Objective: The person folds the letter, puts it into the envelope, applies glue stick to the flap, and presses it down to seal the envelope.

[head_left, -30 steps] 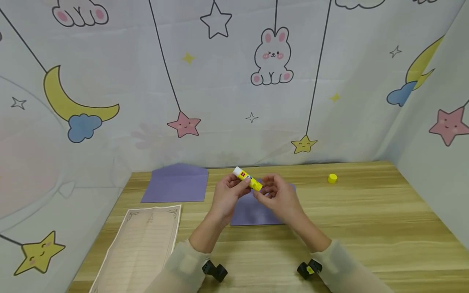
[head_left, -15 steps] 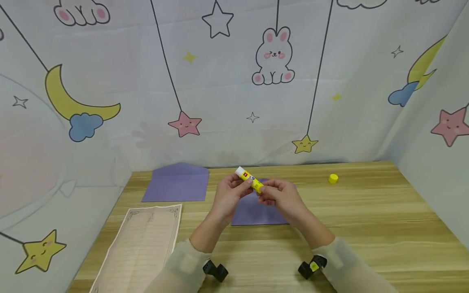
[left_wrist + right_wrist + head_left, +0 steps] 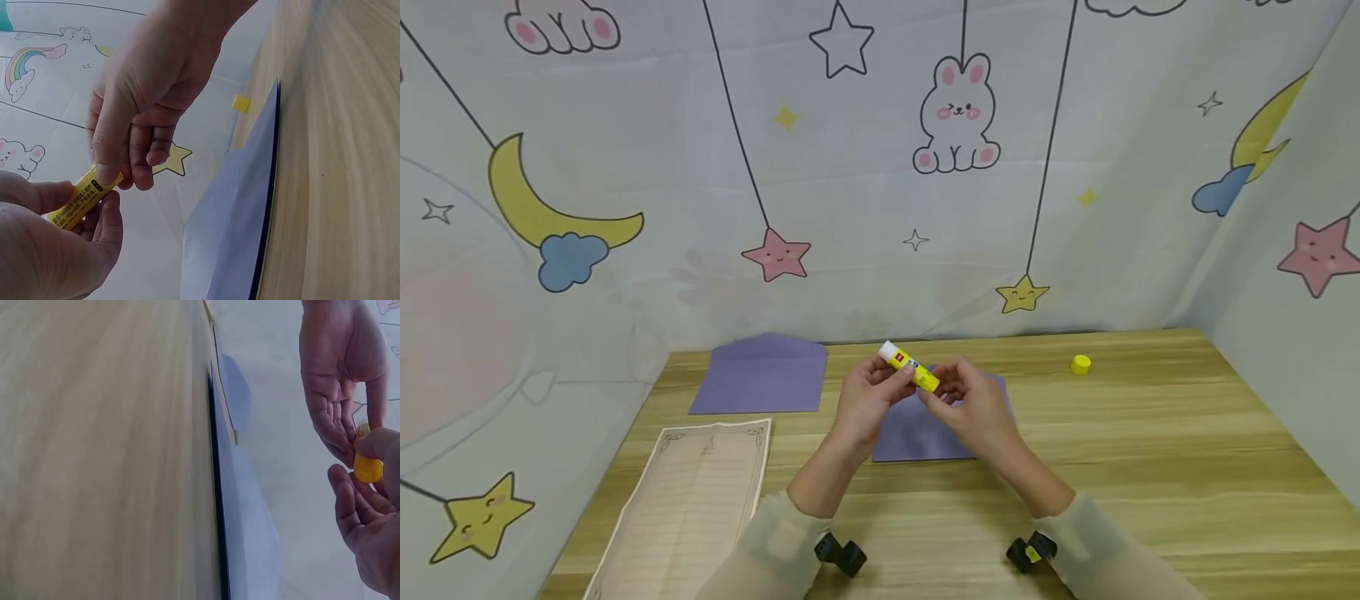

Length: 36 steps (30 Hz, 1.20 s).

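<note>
My left hand (image 3: 863,404) grips a yellow glue stick (image 3: 897,358) by its middle, thumb on top. Its white end points up and to the left, and its cap is off. At the lower yellow end, my right hand (image 3: 976,410) pinches the base between thumb and forefinger, as the left wrist view shows with the printed barrel (image 3: 76,205). The other right fingers curl loosely beside it. In the right wrist view the rounded yellow base (image 3: 369,471) shows under the right thumb. Below both hands a purple envelope (image 3: 917,437) lies on the table, partly hidden by them.
The yellow cap (image 3: 1080,365) stands at the back right of the wooden table (image 3: 1165,467). Another purple envelope (image 3: 760,383), flap up, lies at the back left. A sheet of lined letter paper (image 3: 688,508) lies in front of it. A printed curtain (image 3: 865,183) hangs behind.
My right hand rolled inward around the glue stick's base half a second ago and has now turned back, its fingers loosened again. The left hand keeps its hold; the glue stick barely moves.
</note>
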Each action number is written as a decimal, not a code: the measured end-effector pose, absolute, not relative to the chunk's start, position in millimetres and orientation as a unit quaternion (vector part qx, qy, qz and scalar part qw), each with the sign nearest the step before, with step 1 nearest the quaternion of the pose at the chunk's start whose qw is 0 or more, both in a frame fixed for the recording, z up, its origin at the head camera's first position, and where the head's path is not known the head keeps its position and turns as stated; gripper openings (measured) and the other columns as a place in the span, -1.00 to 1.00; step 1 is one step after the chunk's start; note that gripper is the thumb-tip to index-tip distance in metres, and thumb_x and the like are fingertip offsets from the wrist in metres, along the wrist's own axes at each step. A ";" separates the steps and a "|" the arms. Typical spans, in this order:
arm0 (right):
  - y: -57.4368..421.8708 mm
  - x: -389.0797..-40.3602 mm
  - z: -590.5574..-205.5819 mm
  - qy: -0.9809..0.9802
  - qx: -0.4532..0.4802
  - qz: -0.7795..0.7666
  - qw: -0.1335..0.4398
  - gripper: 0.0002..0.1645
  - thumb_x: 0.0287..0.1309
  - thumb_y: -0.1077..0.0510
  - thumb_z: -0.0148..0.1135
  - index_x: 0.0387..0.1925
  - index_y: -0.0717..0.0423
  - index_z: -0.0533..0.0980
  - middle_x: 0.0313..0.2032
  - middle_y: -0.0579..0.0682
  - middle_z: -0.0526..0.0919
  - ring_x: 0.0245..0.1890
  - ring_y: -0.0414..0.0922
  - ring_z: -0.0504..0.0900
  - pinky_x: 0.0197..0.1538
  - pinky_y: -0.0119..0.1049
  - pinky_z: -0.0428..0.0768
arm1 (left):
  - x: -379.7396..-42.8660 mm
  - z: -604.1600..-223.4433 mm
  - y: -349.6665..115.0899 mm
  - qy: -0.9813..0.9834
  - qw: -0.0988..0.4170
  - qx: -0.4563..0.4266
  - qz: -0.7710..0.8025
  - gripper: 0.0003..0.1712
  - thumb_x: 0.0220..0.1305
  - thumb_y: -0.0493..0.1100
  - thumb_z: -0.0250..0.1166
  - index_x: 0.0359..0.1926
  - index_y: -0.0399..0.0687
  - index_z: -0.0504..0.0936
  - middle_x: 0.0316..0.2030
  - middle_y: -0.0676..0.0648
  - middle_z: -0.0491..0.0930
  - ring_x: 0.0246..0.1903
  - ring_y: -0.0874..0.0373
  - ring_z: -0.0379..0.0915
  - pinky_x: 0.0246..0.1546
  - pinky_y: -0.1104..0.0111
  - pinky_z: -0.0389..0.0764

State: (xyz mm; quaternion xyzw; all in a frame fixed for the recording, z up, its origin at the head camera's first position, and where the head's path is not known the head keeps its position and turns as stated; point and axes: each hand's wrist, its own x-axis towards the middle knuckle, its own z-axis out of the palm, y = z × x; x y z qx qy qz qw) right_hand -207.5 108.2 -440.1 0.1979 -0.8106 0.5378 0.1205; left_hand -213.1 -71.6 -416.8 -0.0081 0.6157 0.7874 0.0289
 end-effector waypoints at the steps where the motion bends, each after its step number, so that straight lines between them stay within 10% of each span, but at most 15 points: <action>1: 108.2 -207.8 -440.9 -0.810 0.197 0.539 0.122 -0.67 0.24 0.25 0.55 -0.04 0.15 0.57 -0.27 -0.04 0.75 -0.32 -0.14 0.72 -0.27 -0.29 0.71 | -212.9 -417.1 -71.7 0.617 0.030 -0.007 0.787 -0.64 0.45 -0.29 0.40 0.14 -0.41 0.56 -0.03 -0.27 0.69 -0.14 0.08 0.71 0.01 0.25 0.74; 7: 114.1 -213.6 -442.0 -0.739 0.142 0.658 -0.022 -0.72 0.40 0.21 0.40 0.01 0.29 0.56 -0.20 0.27 0.76 -0.28 0.02 0.79 -0.10 -0.04 0.78 | -212.0 -418.2 -71.9 0.619 0.034 -0.002 0.785 -0.62 0.45 -0.28 0.40 0.15 -0.42 0.55 -0.01 -0.28 0.68 -0.13 0.06 0.71 0.02 0.25 0.73; 13: 117.0 -216.5 -439.5 -0.635 0.069 0.756 -0.147 -0.65 0.51 0.15 0.27 0.06 0.40 0.53 -0.20 0.19 0.75 -0.30 -0.07 0.78 -0.13 -0.22 0.75 | -210.5 -417.9 -71.8 0.618 0.036 0.001 0.786 -0.64 0.44 -0.29 0.40 0.13 -0.39 0.55 -0.03 -0.26 0.68 -0.13 0.05 0.71 0.02 0.26 0.73; 25: 109.2 -209.2 -440.9 -0.785 0.183 0.587 0.078 -0.63 0.27 0.23 0.54 0.01 0.18 0.55 -0.24 0.05 0.74 -0.27 -0.05 0.73 -0.25 -0.35 0.71 | -212.4 -417.3 -73.6 0.613 0.030 -0.006 0.789 -0.63 0.45 -0.29 0.40 0.15 -0.40 0.55 -0.01 -0.26 0.68 -0.13 0.08 0.70 0.03 0.24 0.73; 36: 114.1 -216.6 -442.1 -0.700 0.118 0.701 -0.066 -0.70 0.44 0.19 0.36 0.04 0.32 0.56 -0.17 0.28 0.76 -0.23 0.05 0.80 0.01 0.12 0.74 | -213.0 -417.6 -73.2 0.612 0.035 -0.003 0.790 -0.61 0.45 -0.29 0.40 0.17 -0.41 0.54 0.01 -0.29 0.68 -0.13 0.06 0.71 0.02 0.25 0.73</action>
